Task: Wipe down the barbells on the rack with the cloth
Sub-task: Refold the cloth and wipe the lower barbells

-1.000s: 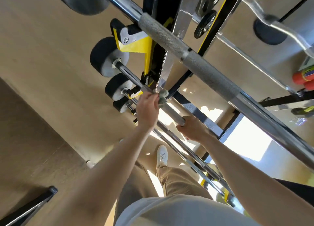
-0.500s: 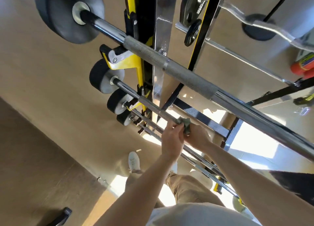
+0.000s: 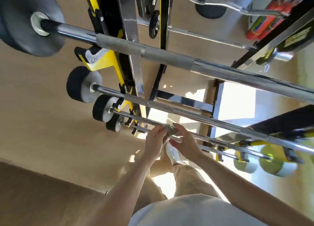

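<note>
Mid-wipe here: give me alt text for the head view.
Two bare hands meet at a small grey-green cloth on a thin lower chrome barbell in the black-and-yellow rack; the left hand grips it, fingers of the right hand touch it. A thicker knurled barbell with a grey plate sits above.

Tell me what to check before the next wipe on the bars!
1. Cloth held: ok, the left hand pinches it.
2. Cloth on metal: ok, it touches a thin barbell between the hands.
3. Right hand grip: cannot tell; its fingers reach to the cloth.
4. Top barbell out of the way: ok, well clear of both hands.
5. Thin barbell seated on the rack: cannot tell, too blurred.
</note>
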Demonstrator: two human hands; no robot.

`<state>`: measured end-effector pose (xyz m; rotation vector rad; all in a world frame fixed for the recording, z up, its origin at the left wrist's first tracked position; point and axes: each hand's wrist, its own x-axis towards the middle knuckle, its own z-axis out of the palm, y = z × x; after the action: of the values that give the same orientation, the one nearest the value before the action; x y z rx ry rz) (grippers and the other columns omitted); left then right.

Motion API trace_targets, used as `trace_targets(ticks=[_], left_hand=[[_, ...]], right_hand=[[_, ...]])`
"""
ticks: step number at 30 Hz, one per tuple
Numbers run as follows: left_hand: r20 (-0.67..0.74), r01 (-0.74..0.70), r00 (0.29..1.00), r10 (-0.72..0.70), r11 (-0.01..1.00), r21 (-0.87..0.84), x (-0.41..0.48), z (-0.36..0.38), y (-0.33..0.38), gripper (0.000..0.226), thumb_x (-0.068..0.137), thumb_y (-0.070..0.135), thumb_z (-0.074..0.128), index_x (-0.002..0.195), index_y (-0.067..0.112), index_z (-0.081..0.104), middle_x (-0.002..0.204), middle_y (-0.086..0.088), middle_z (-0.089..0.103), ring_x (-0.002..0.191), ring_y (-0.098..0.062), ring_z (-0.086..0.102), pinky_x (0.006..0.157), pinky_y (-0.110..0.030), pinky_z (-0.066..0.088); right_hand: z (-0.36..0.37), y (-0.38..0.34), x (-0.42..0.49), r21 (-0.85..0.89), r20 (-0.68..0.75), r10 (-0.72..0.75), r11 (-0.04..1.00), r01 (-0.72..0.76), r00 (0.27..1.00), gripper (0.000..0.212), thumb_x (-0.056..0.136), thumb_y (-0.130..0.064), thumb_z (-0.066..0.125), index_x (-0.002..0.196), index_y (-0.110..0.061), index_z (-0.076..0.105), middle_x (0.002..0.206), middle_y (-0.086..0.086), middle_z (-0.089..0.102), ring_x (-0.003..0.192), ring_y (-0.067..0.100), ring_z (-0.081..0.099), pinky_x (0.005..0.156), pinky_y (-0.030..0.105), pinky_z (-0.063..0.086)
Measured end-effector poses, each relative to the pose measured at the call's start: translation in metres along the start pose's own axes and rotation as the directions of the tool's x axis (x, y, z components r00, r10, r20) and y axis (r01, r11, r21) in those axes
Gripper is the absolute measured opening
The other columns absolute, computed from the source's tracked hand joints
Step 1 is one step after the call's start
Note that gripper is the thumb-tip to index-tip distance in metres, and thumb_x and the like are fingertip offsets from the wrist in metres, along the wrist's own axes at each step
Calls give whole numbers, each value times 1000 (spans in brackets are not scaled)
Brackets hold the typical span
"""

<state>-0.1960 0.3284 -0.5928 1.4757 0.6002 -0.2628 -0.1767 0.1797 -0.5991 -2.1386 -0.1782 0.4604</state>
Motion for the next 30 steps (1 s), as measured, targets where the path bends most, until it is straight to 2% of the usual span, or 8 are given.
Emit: trace_targets(ticks=[4,6,9,14,20,25,27,30], left_hand=[[177,75,982,-65,996,-50,-14,0,-8,22,100,20,57,89,3,64,70,2,60,58,-9,56,53,-19,45],[292,51,953,-80,993,105,-15,1,-21,28,95,30,66,100,3,63,85,-4,67,65,-5,65,57,-16,50],[356,37,928,-110,977,208,-17,5,-45,33,90,31,74,110,7,67,98,-13,72,77,-8,72,60,-20,57],[309,14,945,-109,956,293,-13,14,-74,25,92,39,71,87,15,73,80,-1,73,79,-20,69,71,-35,55],[326,-46,942,-72,939,341,10,40,-110,23,94,26,70,81,7,68,60,10,65,58,-4,60,55,-14,43],[362,-170,932,7,891,421,42,53,-150,23,91,32,73,97,10,69,89,-7,71,72,-16,71,64,-33,59],[384,-238,922,53,859,453,54,56,-164,23,92,27,72,106,11,66,95,-5,70,72,-5,69,63,-26,59],[451,-443,865,220,759,478,78,57,-177,15,94,25,69,105,17,62,85,5,70,66,-1,69,53,-20,54]], right_hand=[[6,5,-28,270,1,370,895,-356,929,47,81,1,75,122,-16,61,96,6,73,89,23,69,85,36,56],[12,11,-44,249,-75,425,884,-396,902,24,77,-1,78,97,-13,72,83,1,71,79,19,67,76,33,54],[23,28,-71,447,-85,532,776,-445,843,15,78,1,79,90,-5,73,82,4,72,77,17,66,68,23,54],[24,72,-102,666,-75,640,603,-439,764,15,81,-6,73,70,-16,68,79,11,69,82,31,63,81,44,48],[15,133,-103,654,-261,615,680,-333,744,20,88,7,64,76,-5,53,75,12,62,69,20,62,64,32,50],[24,192,-86,426,-429,504,845,-324,750,9,91,-8,68,91,-2,61,85,9,68,72,16,63,63,20,56],[32,214,-73,332,-469,447,888,-318,762,7,93,-13,67,94,-11,60,89,-1,68,81,19,66,69,30,58],[42,232,-52,227,-548,337,941,-251,765,6,95,-14,65,93,-15,59,88,-7,66,79,14,65,65,21,51]])
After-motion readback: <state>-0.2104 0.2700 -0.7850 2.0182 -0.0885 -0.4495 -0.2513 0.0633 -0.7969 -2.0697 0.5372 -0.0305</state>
